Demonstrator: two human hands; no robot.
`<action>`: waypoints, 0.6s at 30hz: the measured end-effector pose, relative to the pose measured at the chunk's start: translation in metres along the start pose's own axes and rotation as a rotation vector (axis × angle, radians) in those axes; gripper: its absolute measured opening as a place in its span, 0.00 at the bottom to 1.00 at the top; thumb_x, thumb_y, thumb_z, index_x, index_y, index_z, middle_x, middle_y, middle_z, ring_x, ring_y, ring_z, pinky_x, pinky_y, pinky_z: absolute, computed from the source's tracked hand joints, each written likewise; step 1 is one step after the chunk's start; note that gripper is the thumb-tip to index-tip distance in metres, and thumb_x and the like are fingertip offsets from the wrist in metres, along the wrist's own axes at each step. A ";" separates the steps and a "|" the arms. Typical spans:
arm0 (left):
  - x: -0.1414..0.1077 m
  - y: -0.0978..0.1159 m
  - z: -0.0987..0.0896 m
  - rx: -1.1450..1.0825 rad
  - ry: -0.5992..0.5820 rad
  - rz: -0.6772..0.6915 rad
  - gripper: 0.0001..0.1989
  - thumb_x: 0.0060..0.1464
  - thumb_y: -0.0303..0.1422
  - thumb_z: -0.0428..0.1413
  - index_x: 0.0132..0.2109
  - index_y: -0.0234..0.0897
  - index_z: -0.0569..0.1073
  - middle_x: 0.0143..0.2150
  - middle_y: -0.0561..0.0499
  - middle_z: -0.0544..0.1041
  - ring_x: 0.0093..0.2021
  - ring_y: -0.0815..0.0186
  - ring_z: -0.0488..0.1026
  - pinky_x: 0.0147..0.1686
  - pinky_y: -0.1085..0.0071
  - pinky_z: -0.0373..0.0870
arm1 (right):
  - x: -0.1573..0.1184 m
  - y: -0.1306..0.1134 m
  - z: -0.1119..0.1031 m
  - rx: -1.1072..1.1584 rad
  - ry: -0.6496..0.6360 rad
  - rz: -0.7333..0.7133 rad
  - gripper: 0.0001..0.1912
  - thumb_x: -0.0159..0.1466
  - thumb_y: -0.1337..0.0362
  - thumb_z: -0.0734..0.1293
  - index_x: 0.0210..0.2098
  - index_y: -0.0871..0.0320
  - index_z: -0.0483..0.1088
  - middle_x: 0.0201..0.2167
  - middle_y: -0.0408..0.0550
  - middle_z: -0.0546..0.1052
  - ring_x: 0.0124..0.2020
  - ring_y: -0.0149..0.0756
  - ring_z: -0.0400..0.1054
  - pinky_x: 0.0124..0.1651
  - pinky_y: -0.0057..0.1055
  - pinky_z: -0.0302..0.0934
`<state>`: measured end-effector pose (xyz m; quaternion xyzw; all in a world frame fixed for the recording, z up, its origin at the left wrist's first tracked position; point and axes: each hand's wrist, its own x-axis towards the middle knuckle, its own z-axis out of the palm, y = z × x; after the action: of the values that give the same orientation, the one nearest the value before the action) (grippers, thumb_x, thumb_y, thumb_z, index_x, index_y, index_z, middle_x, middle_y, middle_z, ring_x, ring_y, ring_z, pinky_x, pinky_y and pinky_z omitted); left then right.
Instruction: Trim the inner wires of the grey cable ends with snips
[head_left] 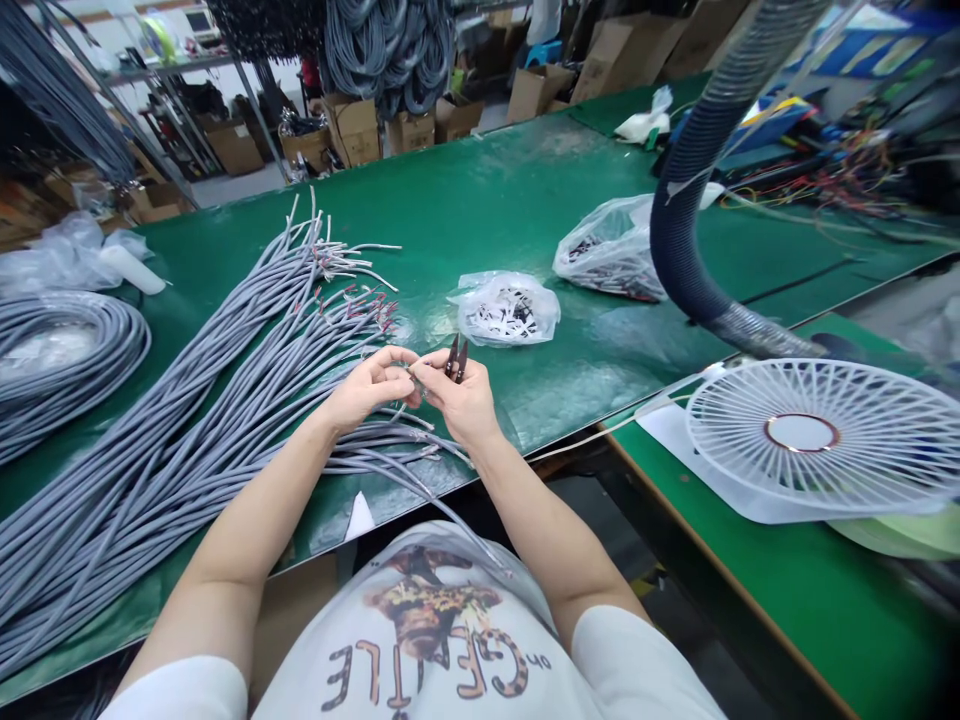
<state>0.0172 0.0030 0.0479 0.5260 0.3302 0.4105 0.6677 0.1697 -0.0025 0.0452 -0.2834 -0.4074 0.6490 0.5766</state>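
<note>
My left hand point(377, 384) is closed in a pinch at the loose ends of the grey cables, its fingertips on what looks like a cable's stripped wire end. That small end is mostly hidden by the fingers. My right hand point(466, 398) meets it there, thumb and finger pinched at the same spot. Dark pointed snips point(456, 360) are tucked in the right hand, their two tips apart and pointing away from me. Under and left of my hands lies a large bundle of grey cables point(187, 420), with white and red wires showing at the ends.
Past my hands on the green table point(517, 190) lie a bag of small black and white parts point(514, 315) and a larger plastic bag point(611, 250). To the right are a ribbed hose point(679, 215) and a white fan point(862, 435). Coiled cable point(124, 345) rests at left.
</note>
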 end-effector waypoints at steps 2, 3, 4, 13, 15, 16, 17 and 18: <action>0.001 -0.003 -0.001 -0.037 -0.021 -0.010 0.28 0.46 0.36 0.64 0.53 0.34 0.65 0.26 0.52 0.76 0.27 0.68 0.74 0.30 0.74 0.69 | 0.003 0.001 -0.003 0.005 -0.018 0.032 0.14 0.49 0.57 0.74 0.26 0.61 0.71 0.13 0.35 0.63 0.13 0.20 0.52 0.16 0.22 0.43; 0.001 -0.004 -0.001 -0.062 -0.018 -0.010 0.31 0.46 0.37 0.65 0.55 0.34 0.64 0.25 0.52 0.76 0.26 0.69 0.73 0.27 0.76 0.68 | 0.004 0.003 -0.005 0.024 -0.027 0.065 0.15 0.48 0.57 0.74 0.26 0.61 0.70 0.13 0.35 0.62 0.12 0.19 0.51 0.15 0.22 0.41; 0.002 -0.006 -0.001 -0.086 -0.012 -0.012 0.34 0.45 0.38 0.65 0.57 0.34 0.62 0.24 0.53 0.76 0.24 0.70 0.73 0.25 0.77 0.66 | 0.006 0.005 -0.006 0.048 -0.040 0.104 0.16 0.48 0.56 0.75 0.26 0.61 0.69 0.12 0.34 0.62 0.12 0.19 0.49 0.14 0.21 0.39; 0.007 -0.017 -0.008 -0.191 0.065 0.023 0.17 0.42 0.37 0.67 0.38 0.32 0.75 0.22 0.52 0.75 0.19 0.75 0.68 0.20 0.80 0.61 | 0.020 0.027 -0.015 0.089 -0.111 0.264 0.21 0.46 0.53 0.76 0.28 0.61 0.68 0.10 0.30 0.57 0.10 0.17 0.42 0.14 0.21 0.35; 0.008 -0.018 -0.008 -0.185 0.075 0.013 0.17 0.42 0.37 0.67 0.38 0.31 0.76 0.21 0.51 0.75 0.18 0.76 0.67 0.20 0.80 0.61 | 0.020 0.021 -0.021 -0.025 -0.083 0.236 0.20 0.48 0.51 0.75 0.27 0.61 0.67 0.11 0.30 0.54 0.11 0.18 0.42 0.15 0.22 0.35; 0.008 -0.018 -0.008 -0.184 0.084 0.008 0.18 0.42 0.37 0.67 0.38 0.31 0.76 0.21 0.51 0.75 0.18 0.76 0.67 0.20 0.81 0.61 | 0.018 0.017 -0.025 -0.101 -0.071 0.203 0.20 0.50 0.50 0.73 0.28 0.60 0.67 0.11 0.30 0.53 0.12 0.18 0.42 0.15 0.22 0.35; 0.008 -0.017 -0.007 -0.183 0.092 0.002 0.18 0.42 0.38 0.67 0.38 0.30 0.76 0.21 0.51 0.75 0.18 0.76 0.67 0.20 0.81 0.61 | 0.016 0.011 -0.029 -0.187 -0.062 0.155 0.20 0.54 0.48 0.70 0.29 0.60 0.67 0.12 0.31 0.52 0.13 0.19 0.42 0.16 0.22 0.37; 0.008 -0.017 -0.007 -0.183 0.098 -0.006 0.19 0.41 0.38 0.68 0.38 0.30 0.76 0.21 0.51 0.75 0.18 0.76 0.67 0.20 0.81 0.61 | 0.012 0.004 -0.032 -0.282 -0.058 0.096 0.20 0.58 0.47 0.66 0.31 0.60 0.68 0.13 0.32 0.53 0.14 0.20 0.44 0.17 0.23 0.38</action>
<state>0.0184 0.0114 0.0298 0.4412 0.3251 0.4622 0.6972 0.1927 0.0161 0.0266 -0.3619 -0.4970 0.6199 0.4876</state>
